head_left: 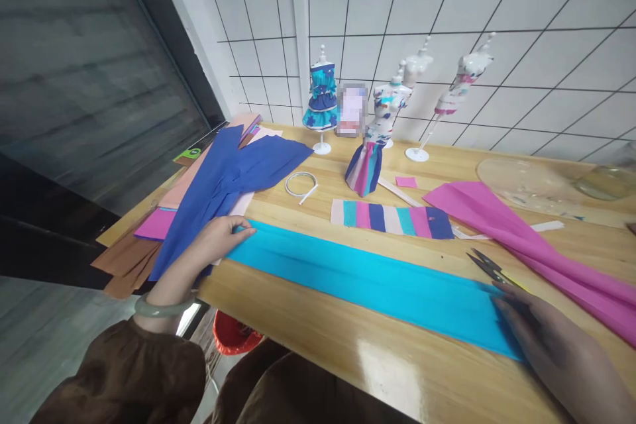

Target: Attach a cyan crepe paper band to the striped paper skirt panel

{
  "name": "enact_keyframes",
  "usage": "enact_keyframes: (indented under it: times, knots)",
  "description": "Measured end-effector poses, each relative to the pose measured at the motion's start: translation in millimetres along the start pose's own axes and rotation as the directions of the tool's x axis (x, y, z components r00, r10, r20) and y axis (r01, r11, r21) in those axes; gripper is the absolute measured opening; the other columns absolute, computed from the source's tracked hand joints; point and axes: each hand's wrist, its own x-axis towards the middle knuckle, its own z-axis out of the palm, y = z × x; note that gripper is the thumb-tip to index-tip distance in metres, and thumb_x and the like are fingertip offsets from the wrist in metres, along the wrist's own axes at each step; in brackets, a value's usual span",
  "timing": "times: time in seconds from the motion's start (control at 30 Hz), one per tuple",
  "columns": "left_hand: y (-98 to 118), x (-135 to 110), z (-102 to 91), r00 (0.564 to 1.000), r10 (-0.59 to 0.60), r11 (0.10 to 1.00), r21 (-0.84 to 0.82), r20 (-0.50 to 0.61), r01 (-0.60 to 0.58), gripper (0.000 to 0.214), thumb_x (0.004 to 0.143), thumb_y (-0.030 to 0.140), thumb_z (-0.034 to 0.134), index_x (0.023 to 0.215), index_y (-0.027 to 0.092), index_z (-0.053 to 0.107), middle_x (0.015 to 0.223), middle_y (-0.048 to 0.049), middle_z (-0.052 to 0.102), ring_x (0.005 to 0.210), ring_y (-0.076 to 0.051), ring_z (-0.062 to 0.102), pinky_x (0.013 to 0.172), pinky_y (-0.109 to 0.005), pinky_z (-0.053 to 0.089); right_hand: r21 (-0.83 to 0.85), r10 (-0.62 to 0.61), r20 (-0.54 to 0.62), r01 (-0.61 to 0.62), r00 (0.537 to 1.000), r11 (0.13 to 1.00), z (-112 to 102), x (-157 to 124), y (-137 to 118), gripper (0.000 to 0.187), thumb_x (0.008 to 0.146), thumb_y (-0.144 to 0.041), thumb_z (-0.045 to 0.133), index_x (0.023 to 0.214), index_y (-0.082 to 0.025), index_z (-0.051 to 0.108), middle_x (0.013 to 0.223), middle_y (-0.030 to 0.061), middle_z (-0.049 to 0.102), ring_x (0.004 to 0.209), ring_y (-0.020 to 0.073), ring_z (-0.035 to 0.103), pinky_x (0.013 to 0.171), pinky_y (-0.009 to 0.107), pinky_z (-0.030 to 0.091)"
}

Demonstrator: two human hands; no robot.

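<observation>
A long turquoise strip of crepe paper (368,278) lies flat along the front of the wooden table. At its left end my left hand (226,238) pinches the corner between thumb and fingers. My right hand (551,331) is at the strip's right end, its fingers bent and smeared by motion, so its grip is unclear. Just beyond that hand lie black-bladed scissors (489,266), their handles partly hidden. Behind the strip rests a short band of striped paper (392,218) in pink, turquoise and dark blue.
Dark blue crepe paper (213,179) covers folded sheets at left. Pink crepe paper (517,225) trails along the right. Small mannequins stand behind, one in a blue dress (320,96), another in a striped skirt (365,169). A coiled white cord (301,184) and red bin (233,334) also show.
</observation>
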Motion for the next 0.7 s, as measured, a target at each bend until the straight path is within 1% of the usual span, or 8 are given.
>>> enact_keyframes:
  times: [0.07,0.13,0.23,0.37,0.53,0.7]
  knots:
    - [-2,1,2.6,0.999,0.044,0.998,0.046,0.01,-0.044,0.035,0.078,0.052,0.049,0.08,0.022,0.066,0.08,-0.0011,0.069,0.073,-0.019,0.06,0.063,-0.025,0.042,-0.014,0.03,-0.005,-0.03,1.0,0.999,0,-1,-2,0.039,0.082,-0.053,0.043,0.102,-0.024,0.06,0.102,0.0056,0.07,0.089,0.0267,0.066,0.073,0.037,0.055]
    - [-6,3,4.5,0.997,0.076,0.996,0.048,-0.001,-0.076,0.035,0.081,0.052,0.046,0.084,0.022,0.065,0.089,-0.0003,0.069,0.081,-0.019,0.061,0.069,-0.025,0.043,-0.023,0.071,-0.014,-0.071,0.997,0.997,-1,-2,-6,0.04,0.082,-0.053,0.044,0.102,-0.023,0.06,0.101,0.0063,0.07,0.089,0.0266,0.066,0.071,0.035,0.054]
    - [-12,7,7.0,0.996,0.086,0.995,0.048,-0.001,-0.086,0.036,0.082,0.053,0.044,0.087,0.023,0.063,0.094,0.0007,0.069,0.087,-0.019,0.061,0.075,-0.025,0.042,-0.02,0.115,-0.026,-0.116,0.993,0.993,-3,-1,-14,0.039,0.084,-0.051,0.043,0.104,-0.021,0.059,0.103,0.0083,0.069,0.091,0.0269,0.066,0.07,0.034,0.054]
    - [-16,11,9.6,0.996,0.086,0.991,0.106,0.003,-0.086,0.035,0.083,0.052,0.043,0.091,0.024,0.062,0.097,-0.0004,0.069,0.089,-0.02,0.061,0.078,-0.026,0.042,-0.002,0.108,-0.029,-0.108,0.994,0.994,-4,2,-22,0.038,0.087,-0.046,0.041,0.11,-0.02,0.057,0.108,0.01,0.067,0.095,0.0268,0.064,0.075,0.035,0.052]
    - [-17,14,11.8,0.994,0.105,0.982,0.153,0.015,-0.107,0.037,0.084,0.053,0.04,0.091,0.023,0.061,0.097,-0.0016,0.068,0.089,-0.021,0.061,0.081,-0.027,0.042,0.006,0.075,-0.092,-0.074,0.993,0.997,-4,7,-22,0.037,0.089,-0.043,0.04,0.112,-0.019,0.056,0.114,0.0108,0.064,0.102,0.0262,0.061,0.079,0.035,0.05]
    - [-17,16,13.1,0.993,0.116,0.975,0.192,0.005,-0.114,0.039,0.084,0.055,0.039,0.092,0.024,0.062,0.096,-0.0008,0.068,0.087,-0.02,0.062,0.08,-0.027,0.042,-0.023,0.094,-0.083,-0.096,0.992,0.995,-2,11,-23,0.034,0.089,-0.043,0.04,0.108,-0.02,0.058,0.11,0.0097,0.066,0.098,0.0253,0.063,0.078,0.035,0.051]
